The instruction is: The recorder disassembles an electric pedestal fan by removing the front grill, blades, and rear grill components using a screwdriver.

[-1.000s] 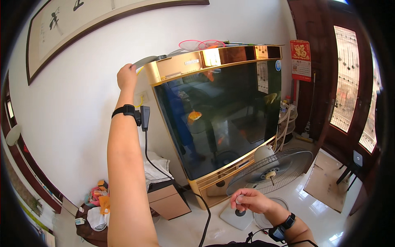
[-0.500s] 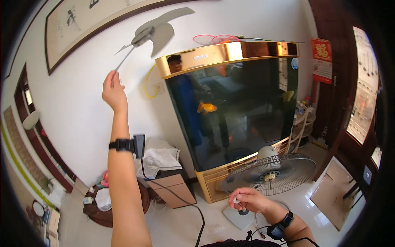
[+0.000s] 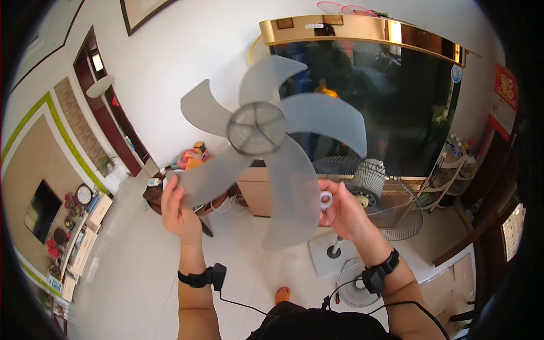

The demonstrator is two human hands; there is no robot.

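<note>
A grey translucent fan blade (image 3: 256,128) with several curved vanes is held up in front of me, its ribbed round hub facing me. My left hand (image 3: 180,212) grips the tip of its lower-left vane. My right hand (image 3: 343,212) is closed around a small white ring-shaped nut (image 3: 326,200), its fingers beside the edge of the lower vane; whether they press on that vane is hard to tell. Behind the right hand stands a pedestal fan, its wire rear grille (image 3: 403,218) tilted upward and its motor housing (image 3: 371,173) above. Its square pale base (image 3: 320,260) rests on the floor.
A large gold-trimmed fish tank (image 3: 391,113) stands beyond the fan. A round wire grille (image 3: 358,293) lies on the floor by the base. Left of centre are a dark low table (image 3: 152,195) and a small cabinet (image 3: 254,195). Black cables hang from both wrist straps.
The fan blade has come down from high against the wall to chest height and turned its hub toward me. My right hand has risen with the white nut to beside the blade.
</note>
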